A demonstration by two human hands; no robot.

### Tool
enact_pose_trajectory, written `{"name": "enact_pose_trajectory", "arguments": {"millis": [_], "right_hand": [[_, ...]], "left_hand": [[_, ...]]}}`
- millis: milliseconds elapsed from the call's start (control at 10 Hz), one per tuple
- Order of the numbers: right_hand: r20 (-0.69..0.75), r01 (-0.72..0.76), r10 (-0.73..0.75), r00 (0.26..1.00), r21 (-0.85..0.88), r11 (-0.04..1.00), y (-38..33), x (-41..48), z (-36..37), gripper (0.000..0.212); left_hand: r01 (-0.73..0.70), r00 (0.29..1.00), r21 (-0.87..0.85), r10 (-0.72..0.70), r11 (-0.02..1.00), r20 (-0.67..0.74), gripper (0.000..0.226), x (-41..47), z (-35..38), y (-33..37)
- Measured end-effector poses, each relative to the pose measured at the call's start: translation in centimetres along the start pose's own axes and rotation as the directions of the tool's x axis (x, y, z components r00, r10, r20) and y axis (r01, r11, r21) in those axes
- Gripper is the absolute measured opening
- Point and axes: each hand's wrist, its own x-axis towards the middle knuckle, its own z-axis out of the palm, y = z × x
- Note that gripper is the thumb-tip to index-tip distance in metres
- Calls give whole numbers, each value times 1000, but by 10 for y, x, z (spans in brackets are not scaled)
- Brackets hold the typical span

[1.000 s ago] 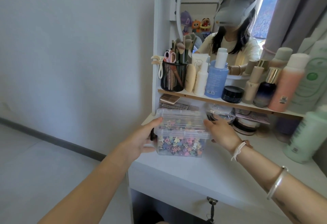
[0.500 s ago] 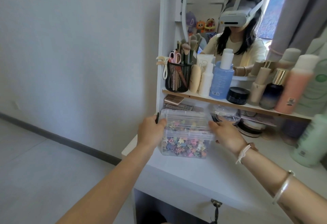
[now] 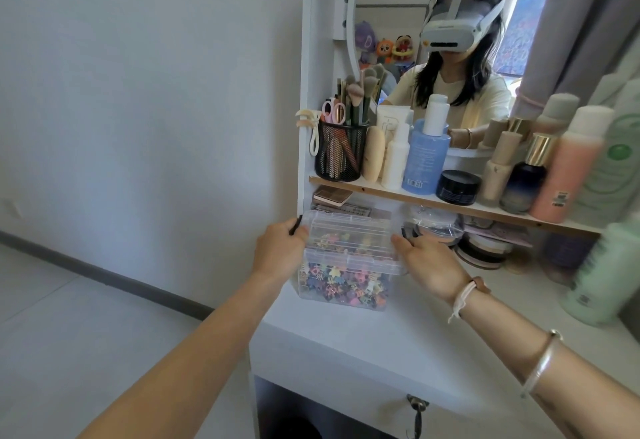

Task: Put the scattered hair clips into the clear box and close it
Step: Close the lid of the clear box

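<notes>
Head view, clear box: it stands on the left corner of the white table, just under the shelf. The hair clips are heaped in its lower half.
Lid: it lies down over the rim. I judge closing to be the step in hand, and I cannot tell whether the catch has seated.
Doing it well: I would press down evenly at both short ends with the base flat on the table, then check that the front lip sits flush along its whole length.
Risk: the box is near the table's edge, so I reckon a one-sided push could skid or tip it.
Left hand: the back of the hand faces me and the fingers curl round the box's left end, up by the lid. A thin dark sliver shows above the knuckles; I cannot tell what it is.
Right hand: the fingers are fairly straight, with the tips laid against the right end of the lid. It grasps nothing.
Arms: both are stretched forward and converge on the box from the lower left and lower right.
</notes>
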Motion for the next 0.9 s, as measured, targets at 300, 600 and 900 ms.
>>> {"name": "enact_pose_trajectory", "arguments": {"millis": [300, 600, 900], "right_hand": [[40, 76, -76, 996, -1, 997, -23, 27, 25, 56], [2, 69, -69, 998, 13, 998, -25, 61, 41, 57], [7, 14, -14, 1000, 35, 999, -21, 64, 39, 60]], "left_hand": [[109, 994, -280, -110, 954, 13, 25, 46, -17, -11], [86, 996, -267, -88, 960, 3, 27, 88, -15, -21], [68, 994, -128, -77, 989, -73, 40, 89, -13, -20]]}}
